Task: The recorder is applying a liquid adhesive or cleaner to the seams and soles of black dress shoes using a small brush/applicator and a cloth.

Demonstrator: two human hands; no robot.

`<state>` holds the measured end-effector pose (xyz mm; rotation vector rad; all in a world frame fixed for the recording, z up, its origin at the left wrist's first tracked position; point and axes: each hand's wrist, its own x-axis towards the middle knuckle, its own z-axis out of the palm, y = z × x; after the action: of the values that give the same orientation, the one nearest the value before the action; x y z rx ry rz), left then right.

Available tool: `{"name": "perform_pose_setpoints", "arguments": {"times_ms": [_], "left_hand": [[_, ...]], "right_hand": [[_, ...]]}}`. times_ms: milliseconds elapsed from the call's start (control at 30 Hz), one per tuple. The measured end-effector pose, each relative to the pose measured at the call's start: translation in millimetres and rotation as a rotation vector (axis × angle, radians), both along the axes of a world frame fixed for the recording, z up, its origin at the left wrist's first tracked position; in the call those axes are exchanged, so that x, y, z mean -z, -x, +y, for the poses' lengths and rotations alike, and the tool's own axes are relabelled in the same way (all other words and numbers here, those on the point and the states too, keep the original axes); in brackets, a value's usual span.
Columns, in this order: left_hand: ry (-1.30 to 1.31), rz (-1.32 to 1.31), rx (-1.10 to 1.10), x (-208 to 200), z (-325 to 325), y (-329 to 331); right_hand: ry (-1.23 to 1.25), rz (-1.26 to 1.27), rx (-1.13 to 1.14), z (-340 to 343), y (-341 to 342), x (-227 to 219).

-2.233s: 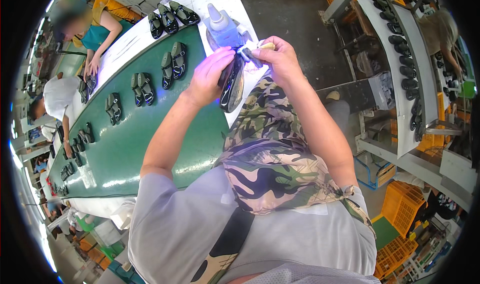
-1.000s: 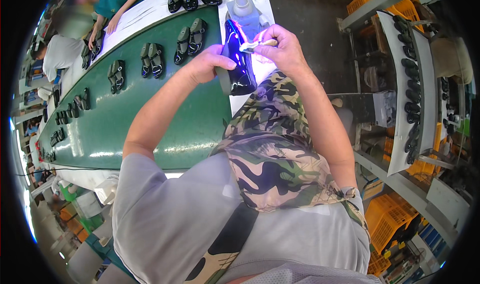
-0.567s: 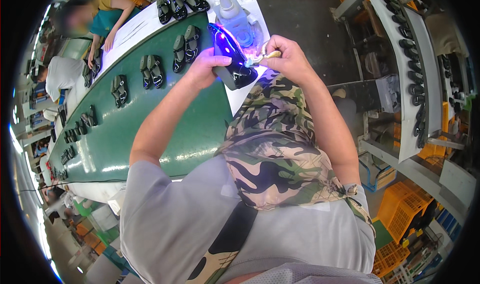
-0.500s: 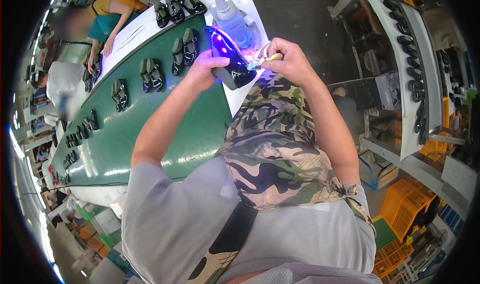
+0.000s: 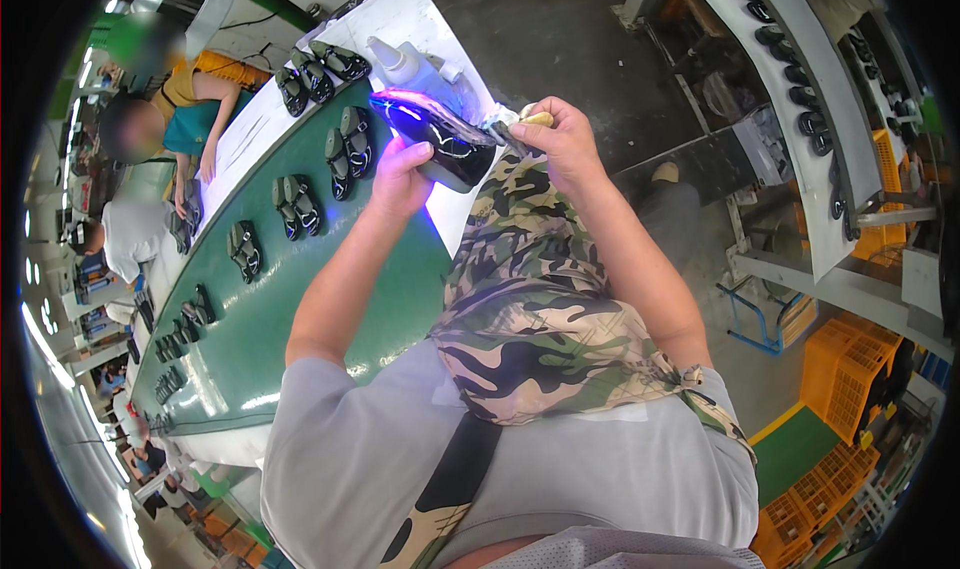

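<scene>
the person's left hand (image 5: 404, 177) is clamped on a glossy black shoe (image 5: 455, 139), its thumb pressed on the near left part and its other fingers mostly hidden behind. the shoe is held up and tilted at the far right end of the work surface, with blue-violet light shining along its upper left part. the right hand (image 5: 562, 141) is just to the right, its thumb and fingers pinched together on a small, pale yellow, rounded piece (image 5: 539, 120). a whitish, crumpled-looking bit (image 5: 503, 117) lies between those fingers and the shoe's right end; whether it touches the shoe is too small to tell.

just beyond the shoe, a translucent plastic bottle with a cone-shaped nozzle (image 5: 425, 77) stands on the white strip of the surface (image 5: 425, 11). to its left sit three black shoes with grey-green insides (image 5: 316, 76). pairs of dark strapped shoes (image 5: 355, 141) run along the green, shiny surface (image 5: 330, 294) toward the left. a camouflage-patterned apron (image 5: 540, 334) covers the person's front. at far left, a co-worker in a teal apron (image 5: 187, 124) leans over the surface. on the right stand a long white rack with black shoes (image 5: 775, 74) and orange plastic crates (image 5: 848, 374).
</scene>
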<state>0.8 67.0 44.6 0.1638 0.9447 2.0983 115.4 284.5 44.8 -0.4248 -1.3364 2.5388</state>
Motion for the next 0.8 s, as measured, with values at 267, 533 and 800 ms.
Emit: {"name": "perform_pose_setpoints", "arguments": {"times_ms": [267, 533, 800], "left_hand": [[0.26, 0.463, -0.074, -17, 30, -17], [0.439, 0.717, 0.024, -45, 88, -33], [0.447, 1.138, 0.182, -83, 166, -35]], "right_hand": [[0.051, -0.101, 0.227, 13, -24, 13], [0.016, -0.153, 0.388, 35, -44, 25], [0.098, -0.033, 0.475, 85, -59, 3]]}}
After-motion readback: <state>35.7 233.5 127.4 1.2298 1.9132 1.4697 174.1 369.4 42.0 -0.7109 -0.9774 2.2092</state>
